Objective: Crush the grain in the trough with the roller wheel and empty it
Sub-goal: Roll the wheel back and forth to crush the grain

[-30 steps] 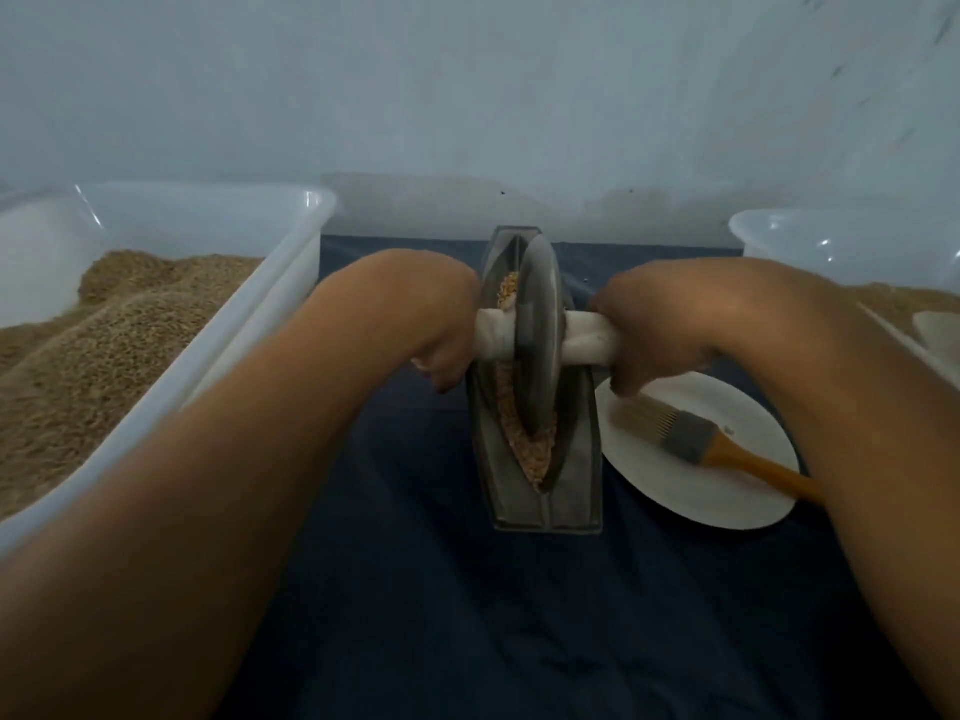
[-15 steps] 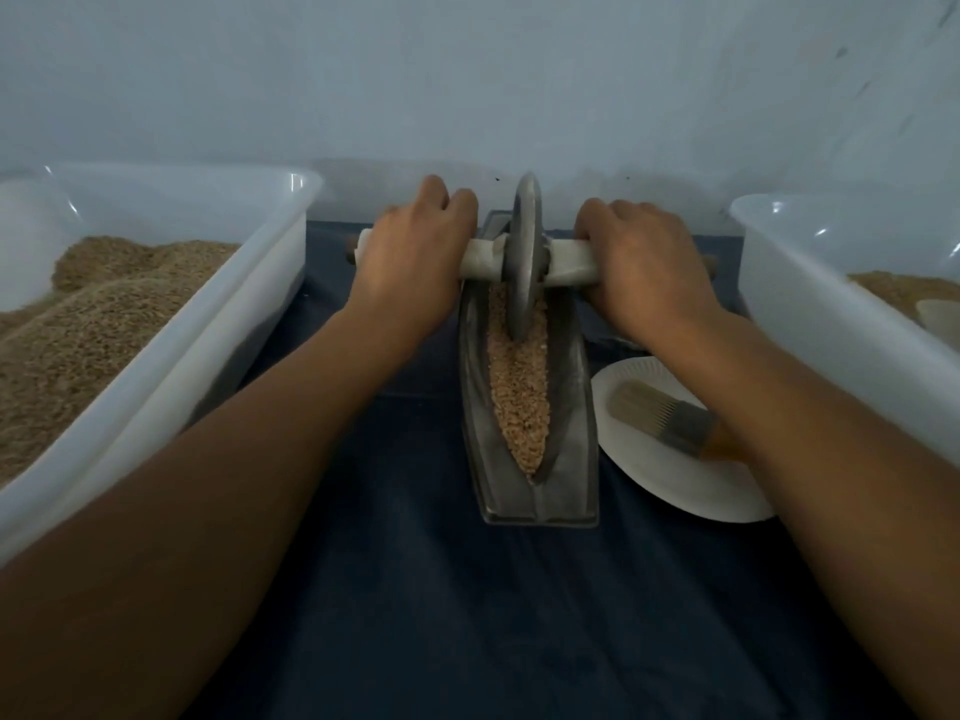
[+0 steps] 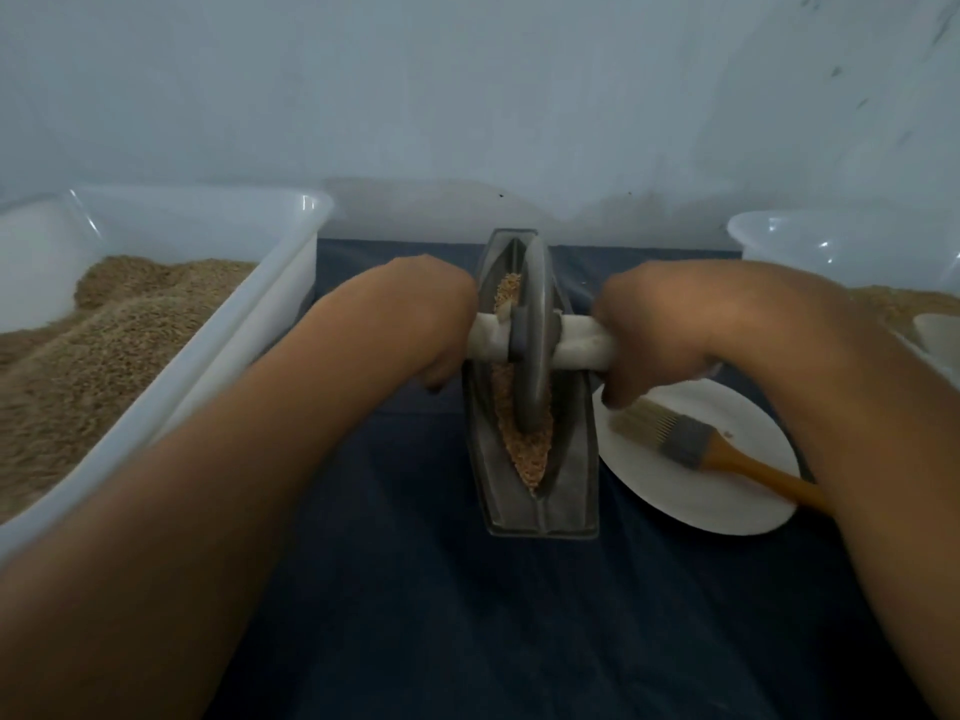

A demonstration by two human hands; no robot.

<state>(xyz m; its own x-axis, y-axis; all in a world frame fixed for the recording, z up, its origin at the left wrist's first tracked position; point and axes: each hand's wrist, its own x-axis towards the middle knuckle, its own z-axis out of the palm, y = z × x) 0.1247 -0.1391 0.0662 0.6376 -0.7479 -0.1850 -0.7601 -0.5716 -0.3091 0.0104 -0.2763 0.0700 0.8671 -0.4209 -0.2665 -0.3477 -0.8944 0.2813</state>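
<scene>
A grey metal boat-shaped trough stands lengthwise on the dark cloth in the middle, with tan crushed grain along its groove. The grey roller wheel stands upright in the groove near the trough's middle. Its axle handle, wrapped in white, sticks out to both sides. My left hand is closed on the left end of the handle and my right hand on the right end. The fingers curl under the handle and are mostly hidden.
A large white tub heaped with grain fills the left side. Another white tub with grain stands at the right. A white paper plate beside the trough carries a wooden-handled brush. A pale wall rises close behind.
The wheel rolled from mid-trough to the far end, then back toward me to the middle. Both hands travelled with the handle, and my head dipped.
</scene>
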